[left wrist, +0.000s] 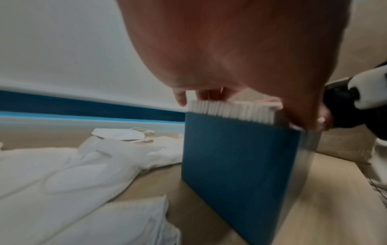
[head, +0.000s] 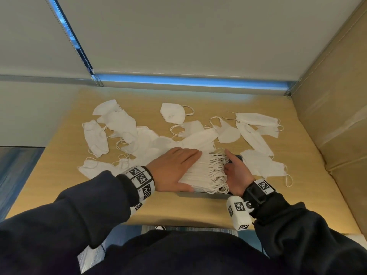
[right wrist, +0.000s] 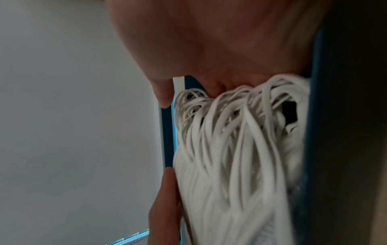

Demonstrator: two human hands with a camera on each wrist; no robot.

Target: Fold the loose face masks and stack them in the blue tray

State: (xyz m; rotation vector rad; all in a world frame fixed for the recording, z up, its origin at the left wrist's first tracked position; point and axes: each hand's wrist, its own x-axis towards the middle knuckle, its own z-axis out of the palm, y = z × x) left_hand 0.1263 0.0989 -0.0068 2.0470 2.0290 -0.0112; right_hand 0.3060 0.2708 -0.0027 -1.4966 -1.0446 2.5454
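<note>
A stack of folded white masks (head: 200,171) stands on edge in the blue tray (left wrist: 240,157) near the table's front middle. My left hand (head: 174,167) lies flat on top of the stack, fingers straight and pressing down; its fingertips (left wrist: 182,97) touch the mask edges (left wrist: 230,111). My right hand (head: 237,173) cups the stack's right end and presses the bunched ear loops (right wrist: 230,140) inward, beside the tray wall (right wrist: 314,132). Its fingers are mostly hidden behind the loops. Several loose masks (head: 123,124) lie spread across the table behind the tray.
More loose masks lie at the back middle (head: 172,114), back right (head: 256,119) and right of the tray (head: 262,163). A tall cardboard box (head: 337,116) walls off the table's right side. A window blind (head: 178,36) hangs behind. The wooden table (head: 178,209) ends just below the tray.
</note>
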